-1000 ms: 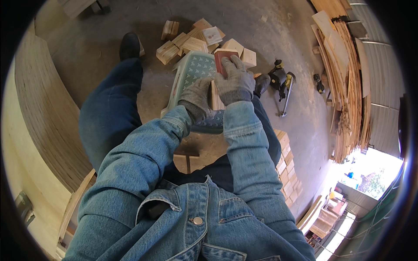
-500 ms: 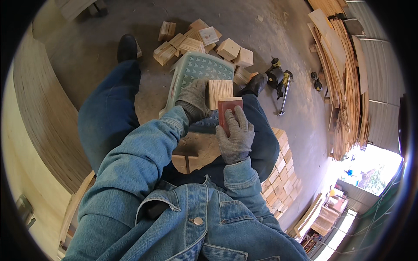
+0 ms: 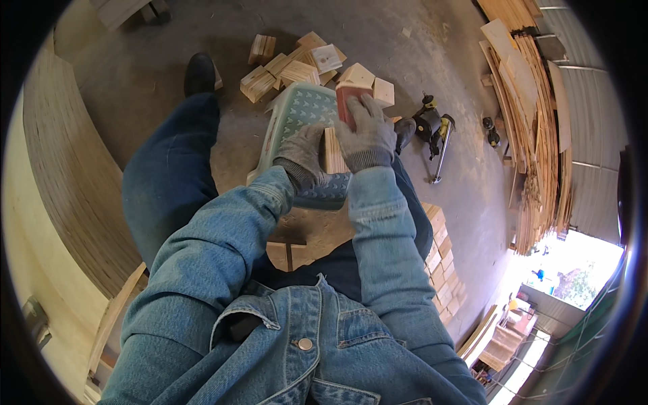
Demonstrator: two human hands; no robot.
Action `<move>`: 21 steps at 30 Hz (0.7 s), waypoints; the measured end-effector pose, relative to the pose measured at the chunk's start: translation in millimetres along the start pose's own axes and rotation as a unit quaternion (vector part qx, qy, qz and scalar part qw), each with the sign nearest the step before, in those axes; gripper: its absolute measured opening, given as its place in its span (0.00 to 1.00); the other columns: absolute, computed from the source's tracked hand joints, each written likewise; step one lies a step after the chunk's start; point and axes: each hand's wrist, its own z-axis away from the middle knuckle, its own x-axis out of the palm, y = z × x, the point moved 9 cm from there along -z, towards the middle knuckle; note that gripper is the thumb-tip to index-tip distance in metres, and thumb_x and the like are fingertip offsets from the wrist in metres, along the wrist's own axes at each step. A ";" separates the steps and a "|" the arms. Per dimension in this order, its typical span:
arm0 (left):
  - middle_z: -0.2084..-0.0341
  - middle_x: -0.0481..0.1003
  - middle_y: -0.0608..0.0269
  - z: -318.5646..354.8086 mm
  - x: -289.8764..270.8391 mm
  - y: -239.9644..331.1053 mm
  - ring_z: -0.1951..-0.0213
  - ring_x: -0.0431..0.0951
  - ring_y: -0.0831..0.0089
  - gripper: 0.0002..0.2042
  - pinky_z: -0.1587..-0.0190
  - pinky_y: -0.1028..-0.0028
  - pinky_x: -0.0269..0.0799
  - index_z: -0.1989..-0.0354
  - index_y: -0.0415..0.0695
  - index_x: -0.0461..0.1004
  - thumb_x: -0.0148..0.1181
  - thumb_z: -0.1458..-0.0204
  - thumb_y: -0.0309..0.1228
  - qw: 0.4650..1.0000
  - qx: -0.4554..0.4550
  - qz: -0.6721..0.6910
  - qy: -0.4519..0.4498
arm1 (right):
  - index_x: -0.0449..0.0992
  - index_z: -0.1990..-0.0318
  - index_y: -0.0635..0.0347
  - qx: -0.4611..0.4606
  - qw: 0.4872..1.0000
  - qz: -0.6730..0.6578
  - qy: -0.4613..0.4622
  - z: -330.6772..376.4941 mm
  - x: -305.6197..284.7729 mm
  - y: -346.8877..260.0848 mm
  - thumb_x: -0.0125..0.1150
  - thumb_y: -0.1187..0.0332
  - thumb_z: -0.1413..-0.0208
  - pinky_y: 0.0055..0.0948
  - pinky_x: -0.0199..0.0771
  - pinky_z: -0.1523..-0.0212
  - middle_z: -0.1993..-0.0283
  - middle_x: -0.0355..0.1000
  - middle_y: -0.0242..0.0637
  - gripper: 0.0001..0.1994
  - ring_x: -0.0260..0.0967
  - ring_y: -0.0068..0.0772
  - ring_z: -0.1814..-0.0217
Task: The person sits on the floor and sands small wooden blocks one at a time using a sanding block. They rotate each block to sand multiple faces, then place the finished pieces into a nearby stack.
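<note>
My gloved left hand (image 3: 302, 154) grips a squared wooden block (image 3: 333, 152) from its left side, over a green plastic stool (image 3: 297, 111) between my legs. In my gloved right hand (image 3: 368, 131) is a sanding block (image 3: 349, 101) faced with reddish-brown abrasive. Its far end reaches beyond the wooden block, toward the stool's far right corner. The right hand and wrist cover the wooden block's right part, so I cannot tell how much of the sanding block touches it.
Loose wooden blocks (image 3: 297, 71) lie heaped beyond the stool. Black-and-yellow tools (image 3: 426, 125) rest on the floor to the right, near my right shoe. Stacked blocks (image 3: 442, 263) stand beside my right leg. Long boards (image 3: 533, 115) line the right wall; a large wooden panel (image 3: 67, 169) is at left.
My right hand has pushed the sanding block forward, away from me, along the right side of the wooden block. The left hand stays nearly in place, holding the wooden block.
</note>
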 end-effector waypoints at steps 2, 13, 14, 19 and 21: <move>0.44 0.76 0.50 0.9 2.1 -4.0 0.40 0.76 0.51 0.37 0.32 0.56 0.71 0.37 0.46 0.72 0.81 0.57 0.39 1.000 0.000 0.025 0.002 | 0.80 0.33 0.46 0.024 0.999 -0.035 -0.017 31.3 -6.7 4.2 0.71 0.55 0.44 0.50 0.70 0.29 0.23 0.68 0.41 0.30 0.71 0.58 0.32; 0.40 0.73 0.44 -5.9 11.4 -6.4 0.35 0.74 0.47 0.42 0.30 0.54 0.71 0.33 0.50 0.67 0.80 0.58 0.43 0.996 -0.030 0.051 -0.067 | 0.81 0.34 0.45 -0.006 0.997 -0.072 0.022 170.2 -14.3 19.7 0.76 0.60 0.50 0.56 0.68 0.33 0.25 0.68 0.38 0.31 0.69 0.55 0.34; 0.41 0.73 0.45 -3.8 7.9 -6.7 0.36 0.74 0.47 0.41 0.30 0.55 0.71 0.33 0.50 0.68 0.80 0.58 0.43 0.996 -0.034 0.054 -0.059 | 0.81 0.35 0.44 -0.012 0.997 -0.073 0.027 164.9 -14.5 17.2 0.76 0.59 0.49 0.56 0.69 0.33 0.25 0.68 0.37 0.31 0.69 0.55 0.34; 0.42 0.73 0.46 -2.3 4.4 -14.6 0.36 0.74 0.47 0.40 0.30 0.55 0.70 0.33 0.50 0.68 0.79 0.58 0.43 0.997 -0.006 0.070 -0.017 | 0.81 0.36 0.44 -0.040 0.997 -0.060 0.030 80.7 -12.7 7.1 0.72 0.58 0.46 0.56 0.72 0.35 0.25 0.68 0.35 0.28 0.71 0.59 0.36; 0.43 0.75 0.48 -2.4 4.2 -3.0 0.38 0.75 0.50 0.38 0.32 0.57 0.71 0.35 0.47 0.70 0.79 0.57 0.38 0.997 0.012 0.072 -0.014 | 0.81 0.35 0.44 -0.022 0.998 -0.052 0.023 43.7 -8.7 14.6 0.72 0.57 0.46 0.54 0.72 0.33 0.25 0.69 0.36 0.28 0.71 0.59 0.35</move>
